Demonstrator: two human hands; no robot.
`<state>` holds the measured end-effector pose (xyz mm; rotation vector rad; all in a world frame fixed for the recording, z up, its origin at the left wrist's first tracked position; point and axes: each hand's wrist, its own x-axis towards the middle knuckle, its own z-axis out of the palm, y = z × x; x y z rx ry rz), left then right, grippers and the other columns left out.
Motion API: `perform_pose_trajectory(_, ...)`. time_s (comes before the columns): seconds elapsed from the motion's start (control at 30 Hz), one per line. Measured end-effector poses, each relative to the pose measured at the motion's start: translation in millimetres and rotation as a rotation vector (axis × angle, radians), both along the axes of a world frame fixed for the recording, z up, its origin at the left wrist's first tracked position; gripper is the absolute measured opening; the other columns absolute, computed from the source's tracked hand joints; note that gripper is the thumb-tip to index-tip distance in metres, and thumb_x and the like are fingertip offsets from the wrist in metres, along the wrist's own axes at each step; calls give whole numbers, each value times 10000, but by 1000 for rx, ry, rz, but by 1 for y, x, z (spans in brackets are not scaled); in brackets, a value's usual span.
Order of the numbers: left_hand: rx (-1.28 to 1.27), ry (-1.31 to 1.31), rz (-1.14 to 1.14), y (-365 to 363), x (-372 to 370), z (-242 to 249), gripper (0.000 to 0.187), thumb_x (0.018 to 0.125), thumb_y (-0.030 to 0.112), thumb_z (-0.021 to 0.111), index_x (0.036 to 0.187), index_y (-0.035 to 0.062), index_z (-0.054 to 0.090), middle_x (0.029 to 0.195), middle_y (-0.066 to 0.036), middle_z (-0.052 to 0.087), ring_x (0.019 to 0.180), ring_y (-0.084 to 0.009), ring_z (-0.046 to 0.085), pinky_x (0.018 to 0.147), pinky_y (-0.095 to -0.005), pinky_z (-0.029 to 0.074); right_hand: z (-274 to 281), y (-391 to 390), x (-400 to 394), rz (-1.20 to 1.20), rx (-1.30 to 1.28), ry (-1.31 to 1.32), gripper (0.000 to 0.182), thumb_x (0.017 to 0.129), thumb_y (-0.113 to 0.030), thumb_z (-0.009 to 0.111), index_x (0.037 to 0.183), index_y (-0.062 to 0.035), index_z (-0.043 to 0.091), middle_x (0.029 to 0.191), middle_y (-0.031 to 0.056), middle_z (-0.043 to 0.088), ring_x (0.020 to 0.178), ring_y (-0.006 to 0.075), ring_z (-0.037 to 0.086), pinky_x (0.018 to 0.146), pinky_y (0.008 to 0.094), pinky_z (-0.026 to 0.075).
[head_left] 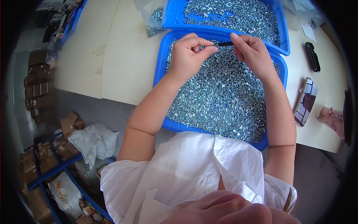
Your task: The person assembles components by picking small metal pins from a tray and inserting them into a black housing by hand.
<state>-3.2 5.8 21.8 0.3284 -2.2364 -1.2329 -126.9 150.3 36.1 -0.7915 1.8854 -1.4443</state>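
Black rod [225, 43] held between two hands over a blue tray full of tiny shiny metal bits.

Left hand [191, 56] sits at about 11 o'clock in the view, its fingers [209, 49] pinched narrow at the rod's left tip, maybe on a small metal bit there, too tiny to tell. The rod is thin, dark and smooth, and lies flat, pointing left to right. Right hand [253, 54] at 1 o'clock pinches the other end, so both hands are equally near. Under them the near tray [161, 71] is hard plastic, heaped with short silver tubes [220, 97]. A second blue tray [284, 37] lies behind it on the pale table [123, 56]. A phone [305, 100] rests at 3 o'clock.
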Motion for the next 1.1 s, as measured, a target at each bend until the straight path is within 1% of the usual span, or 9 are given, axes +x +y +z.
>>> perform_pose_trajectory(0.17, 23, -21, -30, 0, 0, 1, 207, 649, 130, 754, 817, 44, 668, 564, 39, 413, 516, -59, 352, 462, -217, 284, -4, 0, -3, -21, -58, -33, 416, 867, -383, 512, 617, -50, 531, 530, -23, 460, 493, 42, 406, 447, 203, 313)
perform_pose_trajectory(0.4, 127, -6, -70, -1, -1, -2, 110, 739, 113, 683, 766, 18, 634, 587, 25, 455, 524, -53, 387, 476, -205, 313, -4, 1, -4, 19, -92, -28, 368, 867, -345, 522, 646, -52, 539, 552, -23, 473, 512, 36, 409, 467, 195, 317)
perform_pose_trajectory(0.47, 237, -71, -41, 1, 0, 1, 101, 756, 99, 663, 734, 11, 619, 597, 16, 475, 521, -55, 397, 482, -207, 331, -6, -1, -3, 13, -135, -11, 306, 860, -304, 546, 683, -55, 550, 573, -29, 483, 524, 32, 411, 470, 191, 315)
perform_pose_trajectory(0.6, 191, -34, -46, -2, -1, -6, 101, 748, 105, 672, 743, 15, 626, 597, 15, 480, 523, -56, 398, 483, -208, 331, -9, -4, 0, -11, -237, -11, 264, 850, -282, 565, 707, -61, 558, 589, -35, 490, 535, 28, 414, 472, 188, 312)
perform_pose_trajectory(0.67, 187, -17, -55, -2, -1, -5, 84, 784, 87, 645, 791, 5, 629, 605, 62, 445, 565, -16, 363, 488, -172, 286, -9, -3, 0, -21, -272, 18, 238, 844, -264, 576, 719, -61, 566, 595, -38, 496, 541, 27, 416, 473, 186, 310)
perform_pose_trajectory(0.7, 187, -17, -56, -2, -1, -6, 84, 784, 87, 645, 791, 5, 629, 605, 62, 445, 565, -16, 363, 488, -172, 286, -9, -2, -2, -22, -272, 19, 238, 844, -264, 576, 719, -61, 566, 595, -38, 496, 541, 27, 416, 473, 186, 310)
perform_pose_trajectory(0.77, 92, 54, -58, -4, -1, -6, 107, 713, 105, 704, 744, 25, 640, 581, 29, 444, 522, -55, 382, 480, -206, 311, -9, 1, -7, 28, -79, -13, 206, 838, -233, 587, 739, -53, 573, 607, -34, 508, 553, 27, 430, 477, 188, 319)
perform_pose_trajectory(0.87, 85, 38, -54, -3, 0, -3, 105, 703, 97, 710, 743, 26, 642, 572, 33, 426, 520, -56, 374, 479, -207, 309, -5, 2, -8, 47, -56, -62, 192, 836, -222, 592, 752, -50, 579, 614, -31, 519, 562, 27, 444, 482, 187, 330)
perform_pose_trajectory(1.1, 213, -70, -15, -2, -1, -4, 106, 737, 107, 684, 734, 15, 632, 580, 31, 456, 528, -56, 388, 477, -210, 313, -9, -2, -4, -15, -252, 76, 149, 817, -176, 613, 798, -31, 584, 650, -17, 535, 597, 37, 461, 510, 182, 353)
